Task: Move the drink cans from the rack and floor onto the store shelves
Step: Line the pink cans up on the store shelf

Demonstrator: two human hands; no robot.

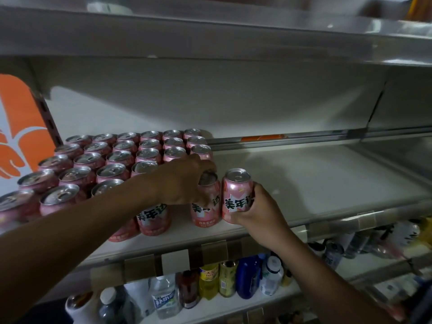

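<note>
Left hand [187,181] sits over the top of a pink aluminium drink can with black lettering [207,209], fingers curled round the rim and clamped on it. That can stands upright near the front edge of the white metal store shelf [315,178], about mid-length

Right hand [257,211] holds a second pink can [236,190] just right of the first, fingers and thumb wrapped tight round its lower half. It's upright; the two cans' sides are touching or nearly so, can't tell which. The hand hides its base, so I can't tell whether it's resting on the shelf

Block of matching pink cans [112,157] fills the shelf's left end in tidy rows from back edge to front, silver tops with pull tabs up. One more front-row pink can [153,219] stands at the front edge under the left forearm, with a gap between it and the left-hand can

Orange and white panel [21,127] stands at the shelf's left end. Grey upper shelf [210,38] runs overhead. Paper price-tag holders [175,259] line the front lip. Lower shelf [233,302] carries mixed plastic bottles [163,298], clear, yellow and blue, upright along its front edge
</note>
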